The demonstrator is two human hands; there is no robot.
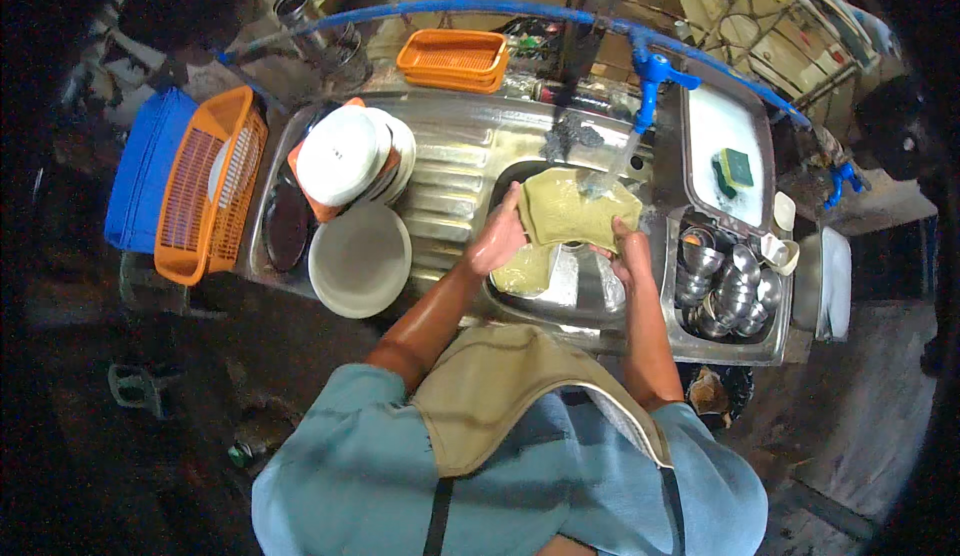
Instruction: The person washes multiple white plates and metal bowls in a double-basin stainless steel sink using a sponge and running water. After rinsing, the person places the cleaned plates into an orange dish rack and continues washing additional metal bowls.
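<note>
A wet olive-yellow plate (574, 211) with wavy edges is held over the sink basin (592, 316). My left hand (501, 233) grips its left edge, while my right hand (628, 252) has hold of the lower right corner. Water from the blue tap (651, 87) runs onto the plate's upper right part. A second olive-yellow piece (521, 274) lies in the basin below, partly hidden by the held plate and my left hand.
White plates (337, 154) are stacked on the left beside a large pale bowl (360, 263). Orange baskets (202, 188) (454, 60) stand farther left and behind. At right are a soapy tub (720, 128), a green-yellow sponge (736, 167) and several steel bowls (735, 286).
</note>
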